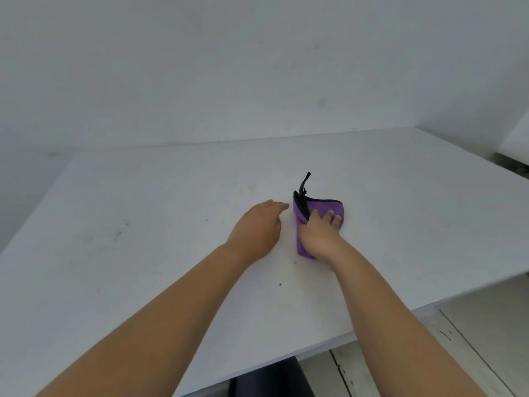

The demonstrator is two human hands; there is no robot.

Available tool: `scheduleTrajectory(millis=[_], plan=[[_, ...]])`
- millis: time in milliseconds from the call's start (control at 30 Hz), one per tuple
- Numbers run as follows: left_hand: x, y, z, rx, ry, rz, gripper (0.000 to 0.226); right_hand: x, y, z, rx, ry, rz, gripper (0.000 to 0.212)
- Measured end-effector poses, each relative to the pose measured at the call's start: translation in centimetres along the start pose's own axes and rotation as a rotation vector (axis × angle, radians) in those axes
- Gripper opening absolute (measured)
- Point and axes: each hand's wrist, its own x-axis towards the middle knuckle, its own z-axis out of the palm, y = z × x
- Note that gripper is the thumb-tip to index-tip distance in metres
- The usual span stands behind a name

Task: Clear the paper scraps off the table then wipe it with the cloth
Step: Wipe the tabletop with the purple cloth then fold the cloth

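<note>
Purple folded cloth (317, 213) (black-edged), right hand (320, 236) gripping it, left hand (257, 227) flat, open

The right hand (320, 234) covers the middle of the purple cloth (320, 209). Both arms are cut off at the bottom edge, around 6 o'clock. The table (143, 253) runs out of view at 9 o'clock.

Soft, even, cool daylight fills the view, with no glare. Only faint shadows lie on the table (143, 253) beneath the forearms. Wide-angle distortion bends the table edges away from the hands, and detail is slightly soft throughout.
</note>
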Motion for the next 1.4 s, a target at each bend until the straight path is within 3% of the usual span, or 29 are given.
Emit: scheduleTrajectory(millis=[167,300,367,467,600,833,967,1100,1400], plan=[[0.0,2.5,1.0,-0.147,0.004,0.059,0.043,-2.3,3.0,-0.5,0.471,0.213,-0.176,0.044],[0.9,4.9,3.2,-0.160,-0.031,0.124,0.044,-2.4,5.6,-1.6,0.573,0.303,-0.159,0.014],[0.9,5.7,4.1,-0.072,-0.079,0.171,0.044,-2.0,6.8,-2.6,0.585,0.381,-0.146,0.013],[0.7,7.1,4.9,0.147,-0.104,0.187,0.042,-0.9,8.3,-4.0,0.458,0.474,-0.135,0.018],[-0.4,10.3,5.6,0.331,-0.138,0.111,0.049,0.5,9.3,-5.0,0.393,0.437,-0.135,0.025],[-1.8,8.2,6.8,0.276,-0.095,0.164,0.055,3.1,8.0,-3.4,0.054,0.234,-0.301,0.039],[0.2,5.2,5.4,0.331,-0.109,0.178,0.056,5.0,6.8,-2.8,-0.109,0.195,-0.346,0.036],[2.8,2.1,3.9,0.329,-0.156,0.161,0.053,7.1,4.9,-2.4,-0.140,0.184,-0.390,0.033],[9.5,-3.3,2.4,0.339,-0.197,0.090,0.052,10.9,0.9,-1.0,-0.188,0.205,-0.289,0.046]])
